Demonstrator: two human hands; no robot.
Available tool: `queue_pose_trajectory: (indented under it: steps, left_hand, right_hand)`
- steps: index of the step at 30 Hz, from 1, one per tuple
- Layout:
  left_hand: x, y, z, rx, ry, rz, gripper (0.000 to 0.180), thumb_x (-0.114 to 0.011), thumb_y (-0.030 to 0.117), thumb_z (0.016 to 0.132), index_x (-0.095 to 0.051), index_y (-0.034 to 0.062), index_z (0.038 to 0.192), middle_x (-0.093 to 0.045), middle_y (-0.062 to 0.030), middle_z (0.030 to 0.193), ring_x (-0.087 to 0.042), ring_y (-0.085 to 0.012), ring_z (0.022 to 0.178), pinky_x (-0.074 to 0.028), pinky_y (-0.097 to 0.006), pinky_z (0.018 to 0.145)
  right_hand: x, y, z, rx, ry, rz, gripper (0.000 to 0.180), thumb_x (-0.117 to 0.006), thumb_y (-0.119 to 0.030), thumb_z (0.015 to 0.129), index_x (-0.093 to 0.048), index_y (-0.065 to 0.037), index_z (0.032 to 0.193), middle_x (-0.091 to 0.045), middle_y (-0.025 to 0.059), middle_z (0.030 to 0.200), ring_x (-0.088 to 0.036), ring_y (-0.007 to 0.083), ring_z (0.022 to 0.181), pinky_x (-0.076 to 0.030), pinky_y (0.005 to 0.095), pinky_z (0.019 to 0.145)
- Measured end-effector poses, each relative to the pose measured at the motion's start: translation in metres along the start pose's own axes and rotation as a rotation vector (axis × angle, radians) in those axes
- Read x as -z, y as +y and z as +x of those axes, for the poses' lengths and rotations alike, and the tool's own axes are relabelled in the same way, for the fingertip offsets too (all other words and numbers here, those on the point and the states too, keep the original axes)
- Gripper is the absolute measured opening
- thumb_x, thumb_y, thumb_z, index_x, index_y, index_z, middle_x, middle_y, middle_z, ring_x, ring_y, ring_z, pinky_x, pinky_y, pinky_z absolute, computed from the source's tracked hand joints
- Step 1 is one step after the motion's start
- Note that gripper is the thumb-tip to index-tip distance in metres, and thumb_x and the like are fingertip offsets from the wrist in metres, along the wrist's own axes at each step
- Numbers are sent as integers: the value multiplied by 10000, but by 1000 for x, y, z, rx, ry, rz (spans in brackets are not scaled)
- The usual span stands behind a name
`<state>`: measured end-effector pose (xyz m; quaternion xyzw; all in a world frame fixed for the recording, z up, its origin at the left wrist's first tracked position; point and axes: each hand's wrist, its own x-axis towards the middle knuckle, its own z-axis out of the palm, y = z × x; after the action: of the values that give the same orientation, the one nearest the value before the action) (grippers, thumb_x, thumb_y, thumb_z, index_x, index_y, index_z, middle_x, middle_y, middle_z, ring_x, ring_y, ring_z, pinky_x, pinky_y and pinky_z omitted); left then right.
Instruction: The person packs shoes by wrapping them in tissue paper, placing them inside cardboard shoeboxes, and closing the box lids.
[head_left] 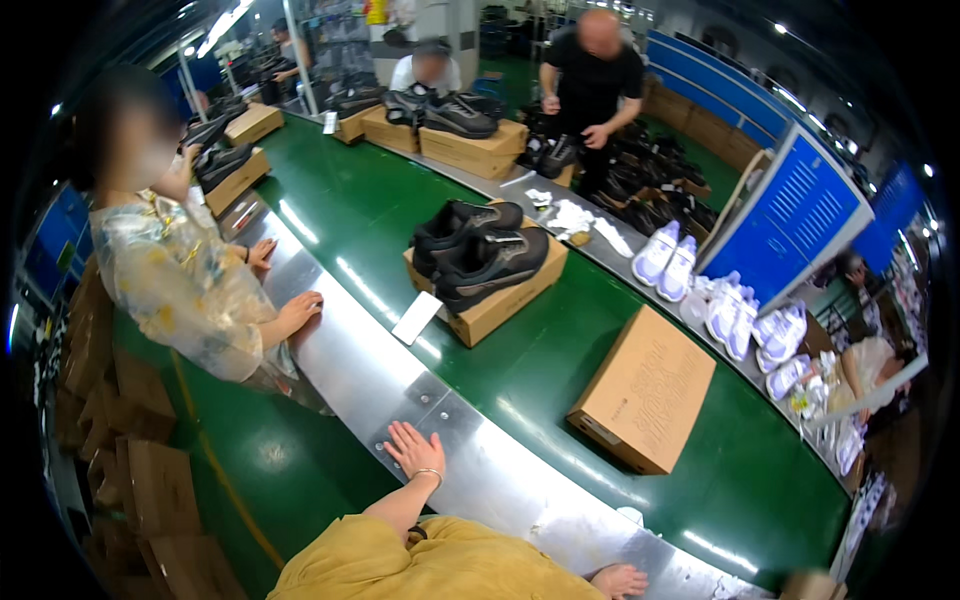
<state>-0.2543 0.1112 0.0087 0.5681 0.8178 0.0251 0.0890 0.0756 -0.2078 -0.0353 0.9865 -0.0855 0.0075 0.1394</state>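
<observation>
My left hand [414,448] lies flat and open on the metal edge rail [360,370] of a green conveyor belt [520,360], holding nothing. My right hand [620,580] rests at the bottom edge on the same rail, fingers loosely spread, empty. On the belt ahead, a pair of black shoes [480,250] sits on top of a brown shoebox [500,295], with a white card [417,317] lying beside it. A closed brown shoebox [645,390] lies on the belt to my right, nearer my right hand.
A person in a pale patterned top [180,280] stands on my left with both hands on the rail. More boxes with black shoes [455,125] ride farther up the belt. White shoes [670,260] line the far side. Stacked cartons [130,470] stand at left. A person in black [595,80] works beyond.
</observation>
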Motion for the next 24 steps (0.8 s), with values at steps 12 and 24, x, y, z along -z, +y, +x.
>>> queue_pose_trajectory:
  steps: [12,24]
  left_hand:
    - [4,-19,-3,34,61,41,643,-424,392,860,-296,-52,1307,-257,-192,1400,-139,-298,1337,-113,-505,1049]
    - [11,-15,45,-177,126,3,467,-526,284,836,-468,-44,1163,-440,-224,1226,-361,-351,1197,-309,-475,957]
  right_hand:
    - [78,-13,-31,-119,-3,101,399,-353,-275,908,-391,-67,1247,-293,116,1386,-243,321,1291,-269,611,933]
    - [71,-17,-29,-132,-1,185,408,-399,-255,891,-392,-45,1241,-279,140,1386,-204,337,1305,-205,610,976]
